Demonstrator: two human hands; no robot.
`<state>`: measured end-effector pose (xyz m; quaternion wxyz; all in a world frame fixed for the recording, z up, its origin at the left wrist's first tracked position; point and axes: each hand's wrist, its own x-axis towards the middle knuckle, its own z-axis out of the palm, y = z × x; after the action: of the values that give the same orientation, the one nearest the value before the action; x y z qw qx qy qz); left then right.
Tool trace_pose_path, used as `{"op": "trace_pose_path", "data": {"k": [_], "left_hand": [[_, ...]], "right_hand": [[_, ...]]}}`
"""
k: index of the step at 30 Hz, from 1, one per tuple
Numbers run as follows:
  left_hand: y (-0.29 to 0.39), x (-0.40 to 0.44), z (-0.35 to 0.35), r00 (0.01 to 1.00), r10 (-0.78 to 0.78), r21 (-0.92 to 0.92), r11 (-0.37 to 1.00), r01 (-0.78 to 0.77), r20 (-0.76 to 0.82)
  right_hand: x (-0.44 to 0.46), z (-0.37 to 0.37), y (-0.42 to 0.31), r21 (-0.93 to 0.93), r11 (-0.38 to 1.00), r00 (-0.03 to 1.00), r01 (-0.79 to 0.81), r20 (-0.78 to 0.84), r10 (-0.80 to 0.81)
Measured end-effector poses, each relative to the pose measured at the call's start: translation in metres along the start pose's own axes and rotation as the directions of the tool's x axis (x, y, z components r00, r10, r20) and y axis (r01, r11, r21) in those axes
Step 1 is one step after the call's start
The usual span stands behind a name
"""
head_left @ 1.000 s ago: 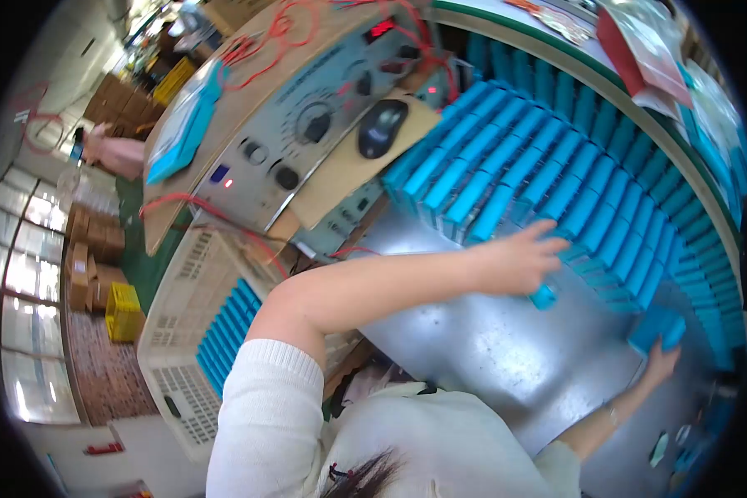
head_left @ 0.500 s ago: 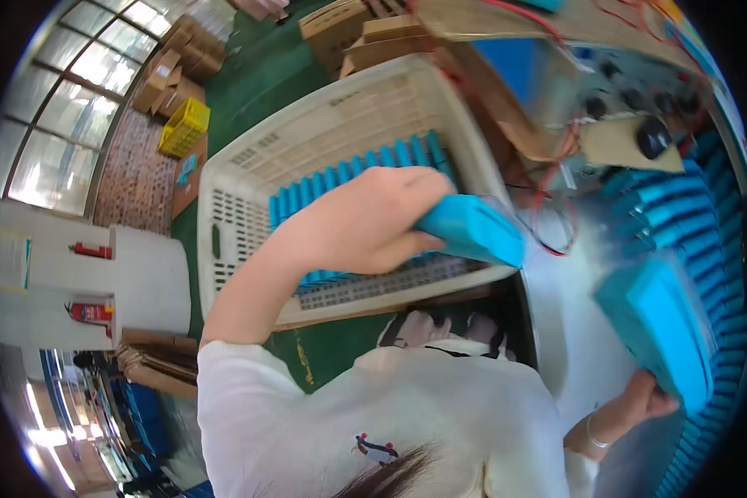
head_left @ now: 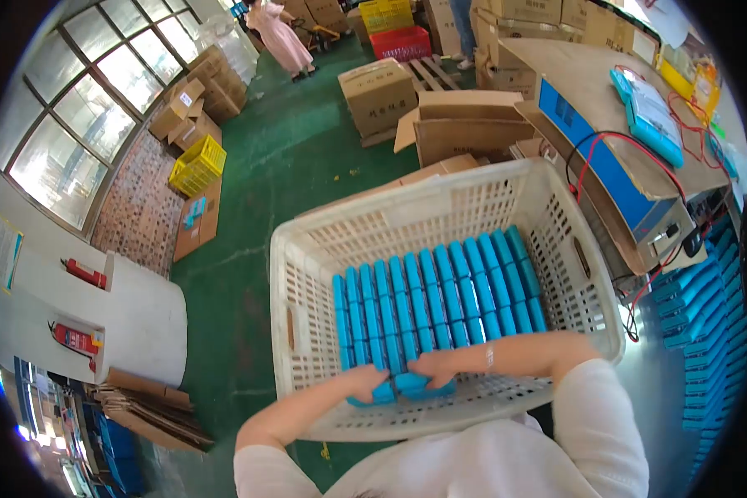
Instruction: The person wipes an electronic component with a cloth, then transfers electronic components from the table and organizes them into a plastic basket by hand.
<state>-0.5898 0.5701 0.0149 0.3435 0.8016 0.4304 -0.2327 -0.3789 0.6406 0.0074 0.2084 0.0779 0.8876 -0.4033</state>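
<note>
A white plastic basket (head_left: 407, 212) holds rows of blue packs (head_left: 440, 286) standing side by side. My left hand (head_left: 367, 383) is closed on a blue pack (head_left: 375, 397) at the basket's near side. Right beside it, my right hand (head_left: 430, 367) is closed on another blue pack (head_left: 423, 388). Both packs are inside the basket, in front of the rows, and the fingers partly cover them.
More blue packs (head_left: 705, 349) are stacked on the metal table at the right. An instrument box (head_left: 664, 236) with red wires stands behind them. Cardboard boxes (head_left: 378, 98), a yellow crate (head_left: 197, 166) and a person in pink (head_left: 278, 37) are farther back.
The view has turned from the table to the basket. Both hands have moved with blue packs from over the table and the basket's edge to the near inside of the basket.
</note>
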Motion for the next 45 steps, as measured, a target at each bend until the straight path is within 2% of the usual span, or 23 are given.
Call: {"op": "trace_pose_path", "data": {"k": [2, 6, 8, 9, 12, 13, 15, 20, 22, 24, 25, 26, 27, 28, 30, 32, 34, 37, 38, 39, 41, 43, 45], "left_hand": [[-0.023, 0.008, 0.019, 0.974, 0.085, 0.062, 0.993, -0.1, 0.212], [-0.047, 0.028, 0.058, 0.938, 0.005, 0.109, 0.993, -0.046, 0.348], [-0.043, 0.042, 0.065, 0.877, -0.063, 0.139, 0.99, -0.004, 0.477], [-0.029, 0.043, 0.055, 0.81, -0.121, 0.205, 0.979, 0.002, 0.573], [-0.041, 0.053, 0.083, 0.866, 0.021, 0.192, 0.972, -0.135, 0.5], [-0.036, 0.056, 0.066, 0.85, 0.043, 0.214, 0.96, -0.181, 0.526], [0.003, 0.051, -0.024, 0.749, -0.061, -0.033, 0.993, 0.11, 0.66], [0.147, 0.064, -0.171, 0.924, 0.015, -0.034, 0.999, -0.002, 0.381], [0.213, 0.081, -0.204, 0.897, 0.432, 0.074, 0.895, -0.439, 0.097], [0.299, 0.094, -0.232, 0.769, 0.626, -0.067, 0.779, -0.623, 0.128], [0.337, 0.107, -0.239, 0.633, 0.767, -0.228, 0.638, -0.736, 0.104], [0.37, 0.125, -0.238, 0.621, 0.775, -0.239, 0.629, -0.74, 0.118], [0.408, 0.144, -0.233, 0.568, 0.821, -0.188, 0.566, -0.802, 0.05], [0.443, 0.16, -0.229, 0.515, 0.857, -0.133, 0.509, -0.85, -0.013], [0.503, 0.205, -0.22, 0.429, 0.903, 0.044, 0.429, -0.902, -0.007], [0.553, 0.261, -0.213, 0.378, 0.924, 0.215, 0.382, -0.899, -0.059], [0.597, 0.308, -0.218, 0.274, 0.942, 0.444, 0.333, -0.832, -0.193], [0.631, 0.354, -0.225, 0.29, 0.935, 0.627, 0.353, -0.695, -0.205], [0.639, 0.362, -0.228, 0.274, 0.953, 0.708, 0.283, -0.647, -0.131], [0.646, 0.373, -0.23, 0.264, 0.963, 0.778, 0.208, -0.593, -0.057], [0.648, 0.405, -0.215, 0.155, 0.988, 0.824, 0.103, -0.558, -0.018], [0.649, 0.407, -0.212, 0.094, 0.994, 0.846, -0.002, -0.534, 0.062], [0.651, 0.408, -0.211, -0.039, 0.993, 0.853, -0.116, -0.509, 0.112]], "right_hand": [[0.049, 0.016, 0.006, -0.015, 0.997, 0.997, 0.078, 0.019, -0.078], [0.102, 0.054, 0.012, -0.16, 0.975, 0.988, 0.154, 0.012, -0.154], [0.102, 0.054, 0.009, -0.13, 0.978, 0.961, 0.165, 0.243, -0.13], [0.106, 0.062, 0.008, -0.126, 0.981, 0.969, 0.151, 0.215, -0.122], [0.093, 0.089, 0.014, -0.26, 0.966, 0.989, 0.02, 0.144, 0.018], [0.077, 0.076, 0.01, -0.237, 0.971, 0.984, 0.026, 0.177, 0.017], [0.032, 0.044, -0.003, -0.239, 0.968, 0.986, 0.072, 0.162, -0.033], [-0.177, -0.037, -0.053, -0.012, 1.0, 0.992, -0.014, -0.128, 0.012], [-0.26, -0.021, -0.057, 0.044, 0.986, 0.792, 0.161, -0.602, -0.102], [-0.354, 0.0, -0.073, 0.204, 0.943, 0.665, 0.262, -0.747, -0.023], [-0.385, 0.026, -0.072, 0.223, 0.913, 0.468, 0.343, -0.883, 0.04], [-0.413, 0.056, -0.071, 0.216, 0.878, 0.253, 0.426, -0.961, 0.114], [-0.442, 0.088, -0.069, 0.206, 0.926, 0.015, 0.316, -0.977, 0.212], [-0.466, 0.119, -0.066, 0.22, 0.953, -0.232, 0.207, -0.936, 0.266], [-0.498, 0.178, -0.051, 0.483, 0.845, -0.659, 0.229, -0.561, 0.5], [-0.528, 0.225, -0.016, 0.671, 0.694, -0.869, 0.26, -0.15, 0.471], [-0.549, 0.241, 0.02, 0.783, 0.601, -0.923, 0.16, -0.097, 0.371], [-0.564, 0.245, 0.076, 0.879, 0.476, -0.964, -0.034, -0.155, 0.216], [-0.57, 0.243, 0.092, 0.888, 0.442, -0.96, -0.124, -0.22, 0.171], [-0.572, 0.239, 0.096, 0.884, 0.467, -0.946, 0.017, -0.137, 0.293], [-0.576, 0.258, 0.102, 0.898, 0.404, -0.914, -0.173, -0.3, 0.274], [-0.573, 0.278, 0.09, 0.907, 0.402, -0.926, -0.126, -0.253, 0.282], [-0.574, 0.302, 0.076, 0.819, 0.522, -0.854, 0.237, -0.08, 0.514]]}}
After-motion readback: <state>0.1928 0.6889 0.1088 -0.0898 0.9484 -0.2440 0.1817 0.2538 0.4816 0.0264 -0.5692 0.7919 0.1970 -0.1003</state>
